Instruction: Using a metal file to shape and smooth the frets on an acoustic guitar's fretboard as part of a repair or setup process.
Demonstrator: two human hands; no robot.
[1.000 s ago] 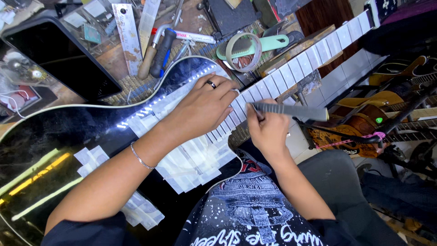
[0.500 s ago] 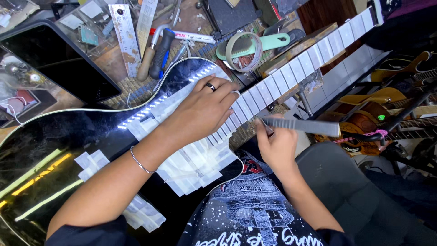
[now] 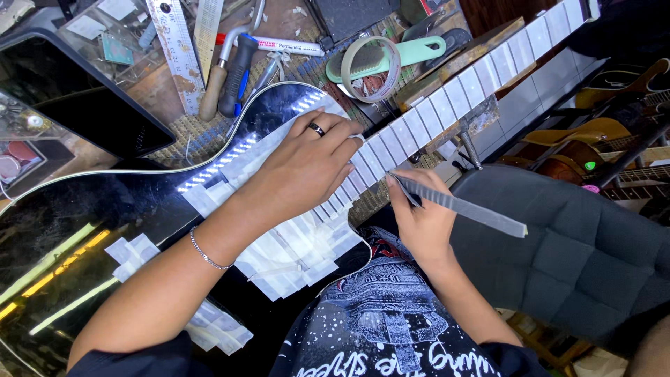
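- Clearly stiff, thin and light, the metal file (image 3: 464, 204) at frame centre-right is pinched at its near end by the right hand (image 3: 421, 220).
- Left hand (image 3: 307, 164) lies flat, open, pressing the taped guitar neck (image 3: 447, 108).

A dark screen (image 3: 73, 98), flat, rectangular and black, lies at the upper left of the desk (image 3: 293, 28), tilted across the corner; it is blank and only reflects the room. Just above it sits a clear plastic box (image 3: 112, 35) with small pale labels on its lid. A white marker pen (image 3: 279, 46) with a red cap and a printed label lies near the top middle. A small green light (image 3: 590, 166) glows at the right edge, possibly a tuner display.
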